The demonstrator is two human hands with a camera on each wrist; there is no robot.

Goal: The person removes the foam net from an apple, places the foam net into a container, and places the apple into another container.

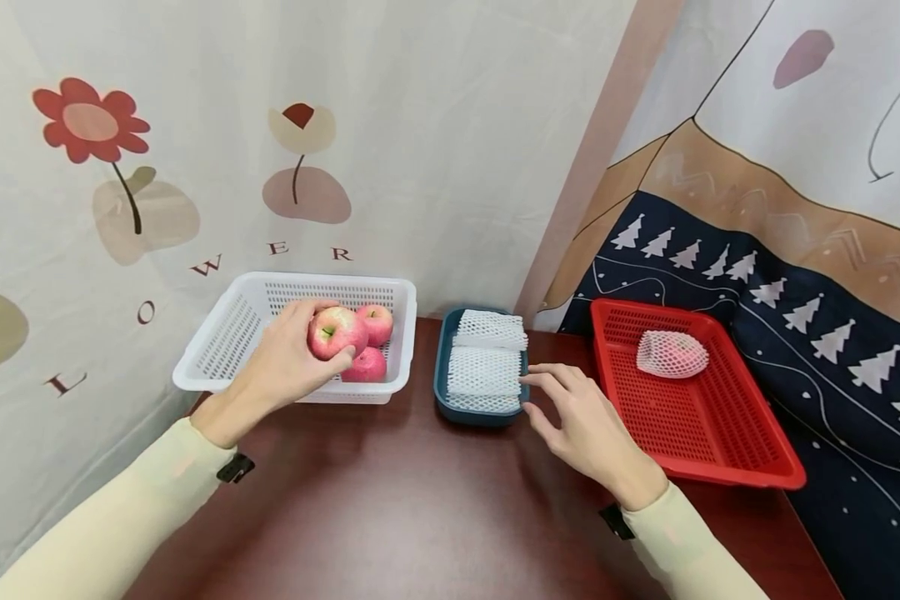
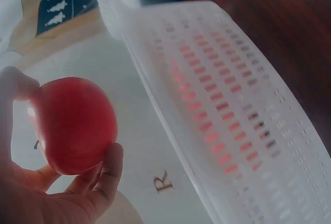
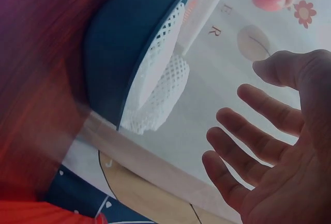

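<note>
My left hand (image 1: pixel 288 354) grips a red apple (image 1: pixel 337 332) above the white basket (image 1: pixel 217 342), thumb on one side and fingers on the other. In the left wrist view the same apple (image 2: pixel 77 125) is held up clear of the basket wall. Two more apples (image 1: pixel 376 323) lie inside that basket. White foam net sleeves (image 1: pixel 484 379) fill a dark blue bin (image 1: pixel 476 417) in the middle. Beside the bin's right edge is my right hand (image 1: pixel 585 425), its fingers spread and holding nothing; the right wrist view shows a gap between the fingers and the sleeves (image 3: pixel 170 87).
To the right stands a red basket (image 1: pixel 690 433) with one apple in a foam net (image 1: pixel 672 354). The brown table (image 1: pixel 420 508) reaches back to a printed curtain (image 1: pixel 450 167), and a dark patterned cloth hangs at the right.
</note>
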